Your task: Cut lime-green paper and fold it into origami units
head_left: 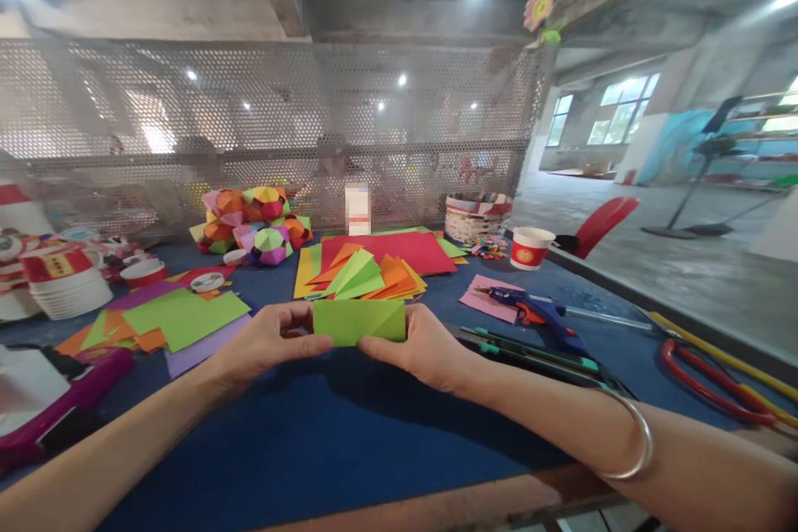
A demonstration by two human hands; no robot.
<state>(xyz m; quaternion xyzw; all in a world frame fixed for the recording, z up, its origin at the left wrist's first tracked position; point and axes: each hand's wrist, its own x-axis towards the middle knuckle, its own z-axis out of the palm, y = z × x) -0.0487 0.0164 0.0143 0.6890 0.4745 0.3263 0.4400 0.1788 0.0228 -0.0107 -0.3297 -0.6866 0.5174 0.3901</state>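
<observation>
Green paper (352,323), one piece, oblong: held up above the blue worktop (312,449), spanning the gap between the two hands. Left hand (269,342): pinching the paper's left end, thumb along its lower front corner, the other fingers curled at the left edge. Right hand (435,349): pinching the right end, thumb across the lower front edge, the other fingers mostly hidden behind; bangle (645,440) on the forearm.

Just beyond the paper: folded green and orange pieces (358,273) on a red sheet (411,252). Right side: glue gun (542,312), cutter (536,356), scissors (704,386), paper cup (532,248). Left side: loose coloured sheets (187,317), stacked cups (62,287). Rear: paper balls (271,244), basket (477,220).
</observation>
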